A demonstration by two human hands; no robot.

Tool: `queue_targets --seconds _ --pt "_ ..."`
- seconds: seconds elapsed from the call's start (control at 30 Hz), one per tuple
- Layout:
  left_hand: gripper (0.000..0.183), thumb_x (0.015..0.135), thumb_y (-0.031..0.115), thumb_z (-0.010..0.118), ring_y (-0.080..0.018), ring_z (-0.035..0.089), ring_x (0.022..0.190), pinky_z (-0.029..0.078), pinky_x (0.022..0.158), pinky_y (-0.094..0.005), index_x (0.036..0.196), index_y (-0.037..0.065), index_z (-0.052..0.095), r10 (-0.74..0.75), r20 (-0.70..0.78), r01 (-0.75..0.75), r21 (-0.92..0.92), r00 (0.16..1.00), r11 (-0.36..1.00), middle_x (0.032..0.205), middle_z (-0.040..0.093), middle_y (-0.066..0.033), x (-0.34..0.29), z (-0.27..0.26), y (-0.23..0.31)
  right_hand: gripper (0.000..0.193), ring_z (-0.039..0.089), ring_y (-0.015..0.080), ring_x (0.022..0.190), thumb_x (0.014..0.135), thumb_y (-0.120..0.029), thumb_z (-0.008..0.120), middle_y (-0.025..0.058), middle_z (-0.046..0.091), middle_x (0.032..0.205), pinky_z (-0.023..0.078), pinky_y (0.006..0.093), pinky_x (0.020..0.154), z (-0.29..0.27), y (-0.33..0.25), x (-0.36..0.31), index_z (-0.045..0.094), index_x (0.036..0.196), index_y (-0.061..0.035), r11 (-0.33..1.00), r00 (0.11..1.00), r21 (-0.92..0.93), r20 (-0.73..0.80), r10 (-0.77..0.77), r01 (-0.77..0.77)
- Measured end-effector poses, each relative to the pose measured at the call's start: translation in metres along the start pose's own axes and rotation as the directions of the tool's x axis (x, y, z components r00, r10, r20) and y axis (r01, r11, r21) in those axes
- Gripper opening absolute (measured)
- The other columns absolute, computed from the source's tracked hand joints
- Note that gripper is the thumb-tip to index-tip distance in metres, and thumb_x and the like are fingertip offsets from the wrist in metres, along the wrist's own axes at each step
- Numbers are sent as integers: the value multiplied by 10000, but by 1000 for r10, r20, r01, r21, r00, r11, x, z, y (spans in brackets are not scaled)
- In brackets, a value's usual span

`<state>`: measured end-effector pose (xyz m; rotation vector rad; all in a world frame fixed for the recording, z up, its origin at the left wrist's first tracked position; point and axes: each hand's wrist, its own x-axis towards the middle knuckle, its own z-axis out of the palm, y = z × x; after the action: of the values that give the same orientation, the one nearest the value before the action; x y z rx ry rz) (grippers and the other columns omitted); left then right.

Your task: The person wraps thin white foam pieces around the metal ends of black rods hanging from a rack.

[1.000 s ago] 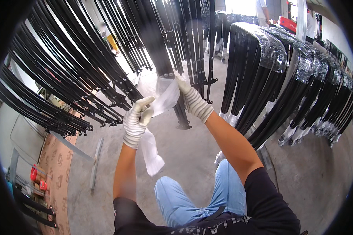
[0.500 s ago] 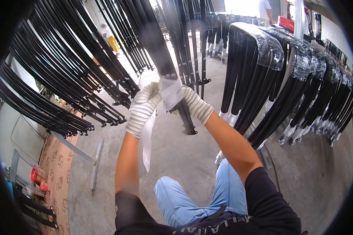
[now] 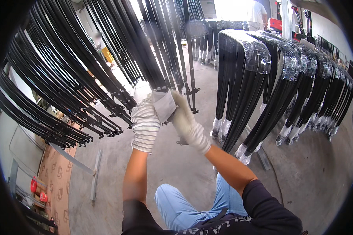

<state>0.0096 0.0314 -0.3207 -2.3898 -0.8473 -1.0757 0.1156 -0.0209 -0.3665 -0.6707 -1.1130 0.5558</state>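
A bundle of long black metal bars [image 3: 145,58] hangs in front of me, slanting down. White wrapping sheet [image 3: 164,105] goes around its lower part, just below a row of bolts. My left hand [image 3: 146,121], in a white striped knit glove, is closed at the left edge of the wrapping. My right hand [image 3: 187,123], gloved too, lies against the right side of the wrapped bundle. Motion smears it, and its fingers cannot be made out. Below the hands, the bars' end bracket [image 3: 182,141] shows in part.
Rows of hanging black bars [image 3: 66,78] crowd the left. On the right stand curved black frames [image 3: 239,78] with clear film on top and wrapped feet. A metal rail [image 3: 96,174] lies on the concrete floor. Two people [image 3: 257,15] are farther back.
The right hand has swept up and over the front of the bundle. The loose white strip that hung by my left hand no longer shows. The view has shifted slightly.
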Motion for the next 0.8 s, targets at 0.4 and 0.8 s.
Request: queue_targets --seconds 0.4,0.8 --pt "268 823 130 377 -188 578 786 459 721 -273 1011 9 525 -1 22 7 -243 1000 970 868 595 -86 -9 56 -54 469 505 104 893 707 -101 642 35 531 968 436 256 750 10 -28 -4 414 1114 -48 927 994 -366 31 107 -88" --pt "218 818 117 500 -142 518 874 433 763 -255 1017 29 499 252 285 249 -955 925 162 975 544 -68 39 81 -48 432 496 127 959 814 -175 546 44 487 1100 425 237 820 -9 21 16 394 1212 -107 864 965 434 67 252 -256"
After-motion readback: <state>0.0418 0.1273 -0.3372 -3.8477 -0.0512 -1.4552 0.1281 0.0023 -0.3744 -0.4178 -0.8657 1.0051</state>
